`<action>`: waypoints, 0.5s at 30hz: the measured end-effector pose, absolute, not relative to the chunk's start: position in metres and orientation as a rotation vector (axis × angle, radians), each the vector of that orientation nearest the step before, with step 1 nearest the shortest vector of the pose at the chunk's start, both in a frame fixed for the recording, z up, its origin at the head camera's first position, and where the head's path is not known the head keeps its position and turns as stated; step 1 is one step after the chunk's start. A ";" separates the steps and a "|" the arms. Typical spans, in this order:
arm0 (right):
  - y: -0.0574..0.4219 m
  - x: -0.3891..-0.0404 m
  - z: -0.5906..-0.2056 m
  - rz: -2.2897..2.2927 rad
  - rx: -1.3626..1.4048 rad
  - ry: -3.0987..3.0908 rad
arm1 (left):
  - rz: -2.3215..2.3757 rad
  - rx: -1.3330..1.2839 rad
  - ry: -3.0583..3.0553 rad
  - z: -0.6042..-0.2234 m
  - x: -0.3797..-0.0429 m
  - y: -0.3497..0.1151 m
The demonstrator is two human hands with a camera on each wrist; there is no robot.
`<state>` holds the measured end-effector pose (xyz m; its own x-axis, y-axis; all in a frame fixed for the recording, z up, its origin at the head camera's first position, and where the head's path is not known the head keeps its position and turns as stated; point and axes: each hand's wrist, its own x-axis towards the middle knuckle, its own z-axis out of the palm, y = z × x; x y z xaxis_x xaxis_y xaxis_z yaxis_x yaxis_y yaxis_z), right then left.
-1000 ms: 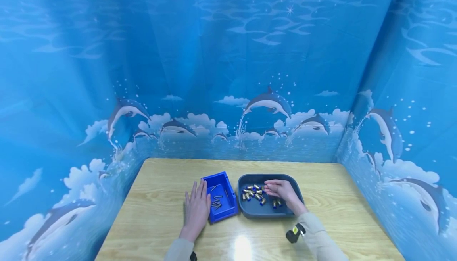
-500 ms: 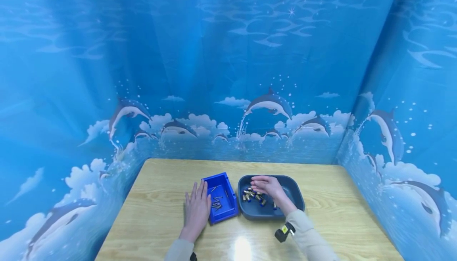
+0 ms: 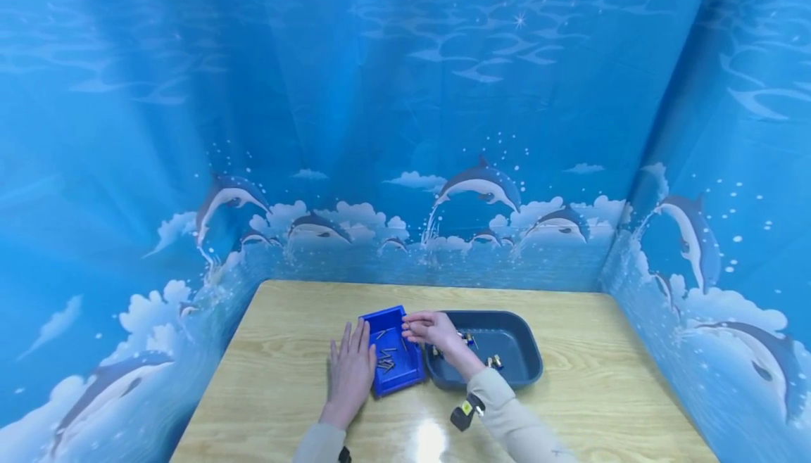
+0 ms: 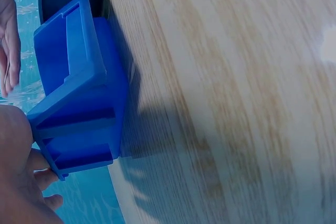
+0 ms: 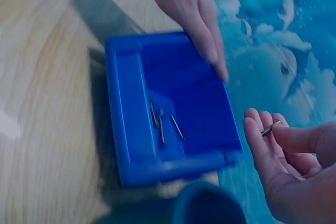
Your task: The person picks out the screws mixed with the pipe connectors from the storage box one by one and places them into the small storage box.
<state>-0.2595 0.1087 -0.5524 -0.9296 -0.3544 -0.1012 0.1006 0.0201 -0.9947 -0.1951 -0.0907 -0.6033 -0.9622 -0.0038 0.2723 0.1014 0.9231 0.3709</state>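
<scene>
A thin metal screw (image 5: 271, 128) is pinched between the thumb and fingers of my right hand (image 3: 434, 329), which is over the right side of a blue plastic bin (image 3: 400, 383). Inside the bin lie several more screws (image 3: 386, 364). My left hand (image 3: 350, 371) rests along the bin's left wall, its fingers straight and pointing away. Right of the bin stands a dark grey tray (image 3: 521, 350) holding brass fittings (image 3: 494, 362) with blue ends. My right hand and wrist hide part of the tray and some of the fittings.
Both containers stand side by side on a light wooden table (image 3: 279, 329). A blue curtain (image 3: 355, 132) printed with dolphins surrounds the table at the back and sides. A black wrist camera (image 3: 465, 412) sits under my right wrist.
My right hand has moved left from above the grey tray to the blue bin's right side. The left hand has stayed on the bin's left wall.
</scene>
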 end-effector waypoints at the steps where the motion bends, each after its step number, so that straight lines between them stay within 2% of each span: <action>1: 0.103 -0.259 -0.553 -1.976 -0.274 1.981 | -0.564 -0.076 -2.812 -0.603 -0.195 -0.091; 9: 0.067 -0.251 -0.564 -1.872 -0.396 2.164 | -0.560 -0.099 -2.760 -0.607 -0.196 -0.091; 15: 0.051 -0.249 -0.571 -1.402 -0.613 2.723 | -0.552 -0.114 -2.721 -0.609 -0.196 -0.091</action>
<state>-0.2491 0.0513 -0.5712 -0.9229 -0.3501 0.1603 -0.3337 0.5199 -0.7863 -0.1965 -0.0910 -0.6087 -0.9315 0.0074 0.3636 0.1484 0.9205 0.3615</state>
